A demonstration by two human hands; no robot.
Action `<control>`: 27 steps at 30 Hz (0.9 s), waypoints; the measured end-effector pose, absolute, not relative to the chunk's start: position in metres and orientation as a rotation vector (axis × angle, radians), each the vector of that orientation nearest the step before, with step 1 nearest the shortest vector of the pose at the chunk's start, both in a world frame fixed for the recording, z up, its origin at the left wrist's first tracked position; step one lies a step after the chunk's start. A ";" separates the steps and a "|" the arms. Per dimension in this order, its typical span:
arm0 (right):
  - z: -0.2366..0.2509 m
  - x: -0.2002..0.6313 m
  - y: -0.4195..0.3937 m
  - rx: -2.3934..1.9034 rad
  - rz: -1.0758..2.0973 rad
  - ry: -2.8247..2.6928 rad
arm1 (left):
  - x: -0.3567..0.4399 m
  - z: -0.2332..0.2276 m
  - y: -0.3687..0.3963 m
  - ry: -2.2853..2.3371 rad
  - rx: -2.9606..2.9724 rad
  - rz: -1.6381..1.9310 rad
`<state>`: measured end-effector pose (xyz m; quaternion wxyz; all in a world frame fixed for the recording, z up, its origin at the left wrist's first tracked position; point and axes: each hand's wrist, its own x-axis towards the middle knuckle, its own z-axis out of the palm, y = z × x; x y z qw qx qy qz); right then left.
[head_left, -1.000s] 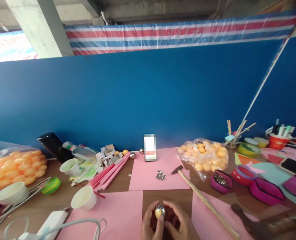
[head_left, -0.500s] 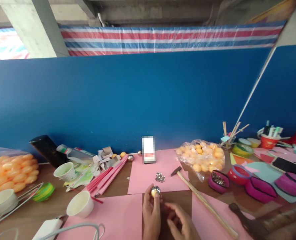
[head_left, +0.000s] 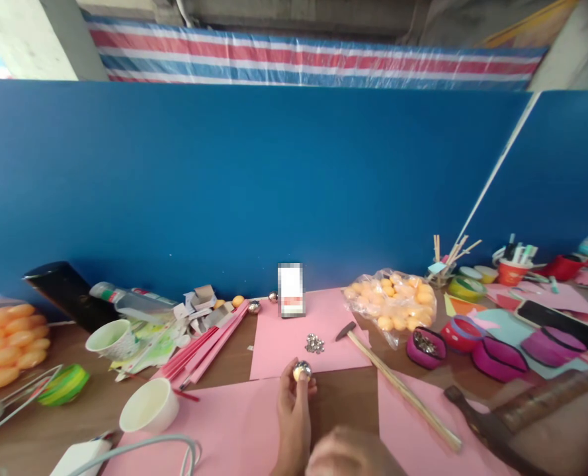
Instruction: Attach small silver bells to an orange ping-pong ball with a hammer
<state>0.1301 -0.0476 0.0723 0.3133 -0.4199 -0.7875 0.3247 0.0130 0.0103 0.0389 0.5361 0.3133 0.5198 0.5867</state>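
At the near centre of the table (head_left: 234,360), the left hand (head_left: 294,403) is reaching away from the body, its fingers (head_left: 299,385) closing around a small ball (head_left: 301,371), yellow with a shiny silver covering. The ball is hanging just above the near edge of a pink paper sheet (head_left: 284,337). A small heap of silver studs (head_left: 314,343) is lying on that sheet, just beyond the ball. A hammer (head_left: 397,387) with a long wooden handle is resting to the right, its head near the studs. The right hand (head_left: 348,456) is sitting blurred at the near edge of the view; whether its fingers are open or closed cannot be told. A white paper cup (head_left: 149,404) is standing to the left. A bag of yellow balls (head_left: 393,305) is lying at the far right.
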 end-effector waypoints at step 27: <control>0.030 0.145 0.067 -1.614 0.352 -1.902 | 0.016 0.046 0.008 1.219 0.689 1.398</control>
